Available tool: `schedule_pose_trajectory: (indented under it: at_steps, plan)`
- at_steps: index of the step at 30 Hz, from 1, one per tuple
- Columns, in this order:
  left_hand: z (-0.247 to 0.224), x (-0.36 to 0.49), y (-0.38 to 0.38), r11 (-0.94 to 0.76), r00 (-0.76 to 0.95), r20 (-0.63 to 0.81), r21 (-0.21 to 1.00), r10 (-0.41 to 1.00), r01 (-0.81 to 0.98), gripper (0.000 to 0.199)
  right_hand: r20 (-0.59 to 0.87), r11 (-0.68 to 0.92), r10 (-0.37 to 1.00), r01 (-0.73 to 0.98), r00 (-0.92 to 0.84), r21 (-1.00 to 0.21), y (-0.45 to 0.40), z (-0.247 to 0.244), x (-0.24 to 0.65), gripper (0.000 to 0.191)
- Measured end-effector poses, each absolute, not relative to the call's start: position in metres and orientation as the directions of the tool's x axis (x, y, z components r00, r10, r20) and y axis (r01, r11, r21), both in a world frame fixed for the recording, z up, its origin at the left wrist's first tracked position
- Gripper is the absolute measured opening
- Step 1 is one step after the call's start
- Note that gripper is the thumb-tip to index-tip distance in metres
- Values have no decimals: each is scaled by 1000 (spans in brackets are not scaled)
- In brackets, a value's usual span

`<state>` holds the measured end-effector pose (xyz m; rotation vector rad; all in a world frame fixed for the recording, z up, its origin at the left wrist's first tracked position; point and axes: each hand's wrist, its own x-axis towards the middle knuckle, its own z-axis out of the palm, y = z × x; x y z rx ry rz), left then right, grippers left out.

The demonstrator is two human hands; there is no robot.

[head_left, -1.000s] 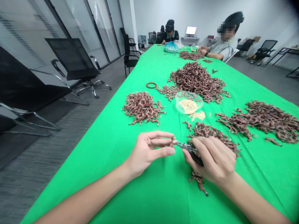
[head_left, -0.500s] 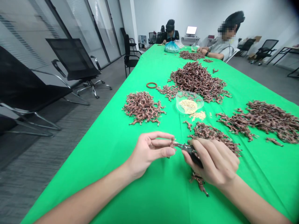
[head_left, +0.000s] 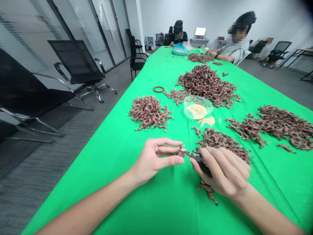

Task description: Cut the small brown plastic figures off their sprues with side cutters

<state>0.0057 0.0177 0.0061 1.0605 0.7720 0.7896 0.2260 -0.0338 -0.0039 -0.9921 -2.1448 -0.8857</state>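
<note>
My left hand pinches a small brown figurine between thumb and fingers, low over the green table. Its exact shape is too small to make out. In my right hand, fingers wrap round a pair of pliers with dark handles, their metal tips pointing left and touching the figurine or very close to it. Beneath that hand lie a few brown figurines. A pile of similar figurines is just behind the right hand, partly hidden by it.
A clear plastic bowl holds small pale yellow pieces, some spilled beside it. More figurine piles lie left, behind and right. A brown braided ring rests farther back. Two people sit at the far end.
Both hands stay almost in place. The pliers' tips have shifted slightly at the figurine, and a little more of it shows between the left fingers.
</note>
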Motion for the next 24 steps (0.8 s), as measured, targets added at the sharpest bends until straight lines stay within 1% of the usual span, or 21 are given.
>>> schedule_pose_trajectory:
  at_steps: [3,6,8,10,13,20,24]
  plan:
    - [5,4,19,199,487,-110,971,866,-135,43,749,526,465,828,-472,195,-34,-5,223,35]
    - [4,3,20,140,483,-66,983,873,-119,42,736,551,576,834,-356,-28,-34,-4,219,27]
    - [4,2,21,119,483,-51,987,874,-111,41,697,564,654,804,-293,-191,-33,-3,217,20]
    - [4,2,21,107,487,-45,989,872,-101,41,654,565,709,767,-263,-303,-33,-2,215,14]
    - [4,1,21,102,498,-40,990,866,-97,41,622,561,742,741,-251,-369,-33,1,214,11]
    - [5,2,22,103,507,-45,991,861,-88,42,568,519,795,725,-215,-452,-33,5,214,10]
    - [5,1,23,114,531,-51,990,846,-86,43,521,501,824,716,-223,-486,-32,7,216,11]
